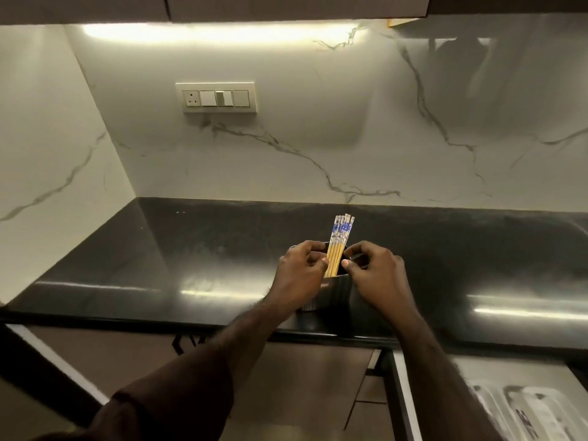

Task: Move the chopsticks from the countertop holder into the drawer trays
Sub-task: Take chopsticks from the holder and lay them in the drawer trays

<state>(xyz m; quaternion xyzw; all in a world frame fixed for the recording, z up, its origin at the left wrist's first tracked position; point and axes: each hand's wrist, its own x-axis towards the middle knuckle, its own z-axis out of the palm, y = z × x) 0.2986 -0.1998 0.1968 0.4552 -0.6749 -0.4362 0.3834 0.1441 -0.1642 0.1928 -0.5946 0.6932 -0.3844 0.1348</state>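
Note:
Several chopsticks [339, 243], yellow with blue-and-white patterned tops, stand bunched upright in a dark round holder [334, 291] on the black countertop [159, 265]. My left hand [300, 275] is at the holder's left rim, its thumb pressed against the yellow shafts and its fingers curled over the rim. My right hand [375, 275] is at the right rim, thumb and fingers bent close to the bundle, and no clear contact shows. An open drawer [413, 393] at the lower right holds translucent white trays [528, 405].
A marble backsplash with a switch panel [219, 97] rises behind the counter. A side wall closes the left end. Dark cabinet fronts run below the counter edge, and another dark drawer edge [47, 361] juts out at the lower left.

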